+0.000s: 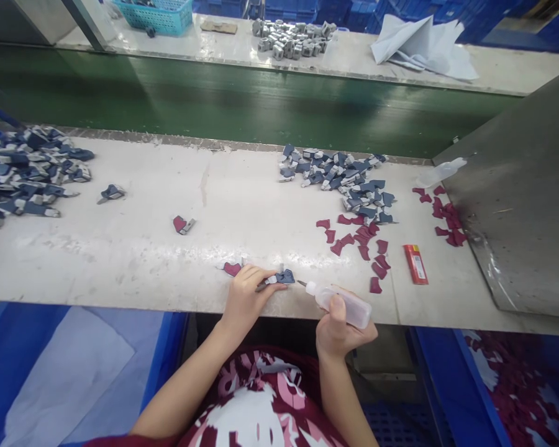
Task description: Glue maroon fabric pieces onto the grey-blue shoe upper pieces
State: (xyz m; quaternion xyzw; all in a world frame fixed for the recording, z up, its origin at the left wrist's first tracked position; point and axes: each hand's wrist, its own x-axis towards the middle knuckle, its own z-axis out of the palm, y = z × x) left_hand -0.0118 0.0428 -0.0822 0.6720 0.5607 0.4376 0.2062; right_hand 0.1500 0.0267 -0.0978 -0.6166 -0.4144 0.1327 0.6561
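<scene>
My left hand (246,292) pinches a small blue and grey part (282,277) down on the white table (135,248) near its front edge. My right hand (340,329) is wrapped round a small clear squeeze bottle (347,304), lying sideways, its thin nozzle pointing left at the blue part. A dark red piece (231,268) lies just left of my left hand's fingers.
A heap of blue-grey parts (345,180) sits at centre right, another (23,174) at far left. Several dark red pieces (358,239) lie scattered nearby, more (447,217) by a steel plate (522,205). A red lighter (415,264), a second clear bottle (440,172), blue bins below.
</scene>
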